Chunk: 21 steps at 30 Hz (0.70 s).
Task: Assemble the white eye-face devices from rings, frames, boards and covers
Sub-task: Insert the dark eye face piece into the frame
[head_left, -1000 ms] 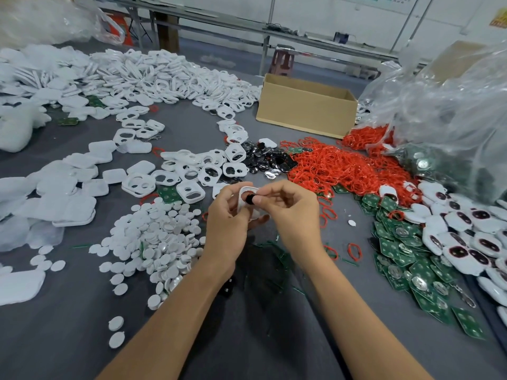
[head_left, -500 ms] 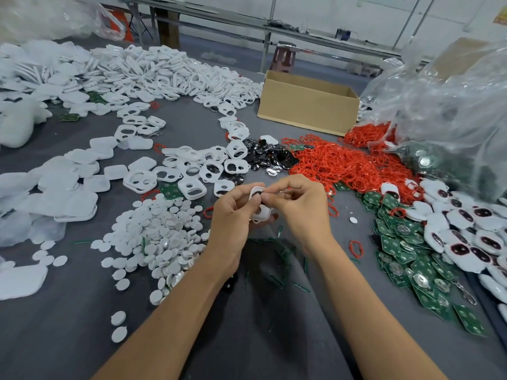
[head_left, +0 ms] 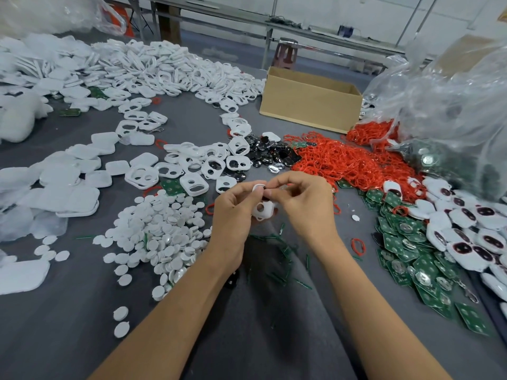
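Observation:
Above the middle of the grey table, both hands meet on one white frame [head_left: 264, 208] with two eye holes. My left hand [head_left: 233, 209] grips its left side. My right hand [head_left: 304, 198] pinches its top edge with thumb and forefinger. Loose white frames [head_left: 192, 165] lie just beyond the hands. Red rings [head_left: 337, 163] are heaped to the right. Green boards [head_left: 406, 242] spread out at the right. Finished white eye-face devices [head_left: 466, 237] lie beside the boards. White round covers [head_left: 159, 234] are piled to the left of my left forearm.
A cardboard box [head_left: 307, 111] stands at the back. A large clear plastic bag [head_left: 450, 105] bulges at the right. Black glossy eye pieces [head_left: 269, 154] lie between frames and rings. White flat covers [head_left: 63, 187] fill the left side. Green snipped bits [head_left: 279, 259] litter the cloth under my wrists.
The frame has turned in my hands from flat-on with a dark piece at its hole to hanging lower, and my right fingers now pinch its top edge. Both hands stayed in place.

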{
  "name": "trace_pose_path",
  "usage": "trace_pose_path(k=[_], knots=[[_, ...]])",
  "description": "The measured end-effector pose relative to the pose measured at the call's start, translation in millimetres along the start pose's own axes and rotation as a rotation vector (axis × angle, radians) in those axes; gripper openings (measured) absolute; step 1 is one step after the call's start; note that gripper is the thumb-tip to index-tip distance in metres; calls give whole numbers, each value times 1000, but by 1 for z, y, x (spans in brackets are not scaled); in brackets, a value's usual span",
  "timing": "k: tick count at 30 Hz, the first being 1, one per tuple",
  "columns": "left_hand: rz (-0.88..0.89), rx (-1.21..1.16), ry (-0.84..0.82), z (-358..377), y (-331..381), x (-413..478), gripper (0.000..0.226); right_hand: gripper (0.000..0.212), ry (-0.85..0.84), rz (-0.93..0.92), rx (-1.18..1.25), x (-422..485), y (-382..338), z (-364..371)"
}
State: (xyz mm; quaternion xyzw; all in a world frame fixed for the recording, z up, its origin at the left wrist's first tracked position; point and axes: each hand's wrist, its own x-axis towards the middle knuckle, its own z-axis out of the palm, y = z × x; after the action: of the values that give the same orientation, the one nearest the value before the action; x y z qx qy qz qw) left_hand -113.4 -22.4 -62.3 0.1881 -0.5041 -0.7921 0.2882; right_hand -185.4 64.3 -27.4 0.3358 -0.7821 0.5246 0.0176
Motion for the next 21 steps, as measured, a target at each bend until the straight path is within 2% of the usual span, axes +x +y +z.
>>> trace_pose_path(k=[4, 6, 13, 21], knots=[[-13, -10, 14, -1, -1, 3, 17, 14, 22, -264, -301, -7, -2, 7], [-38, -50, -5, -2, 0, 3, 19, 16, 6, -309, -355, -7, -1, 7], [-71, -29, -53, -2, -1, 2, 23, 6, -39, -190, -344, -1, 4, 4], [-96, -32, -78, 0, -1, 1, 24, 14, -108, -69, -268, 5, 7, -4]])
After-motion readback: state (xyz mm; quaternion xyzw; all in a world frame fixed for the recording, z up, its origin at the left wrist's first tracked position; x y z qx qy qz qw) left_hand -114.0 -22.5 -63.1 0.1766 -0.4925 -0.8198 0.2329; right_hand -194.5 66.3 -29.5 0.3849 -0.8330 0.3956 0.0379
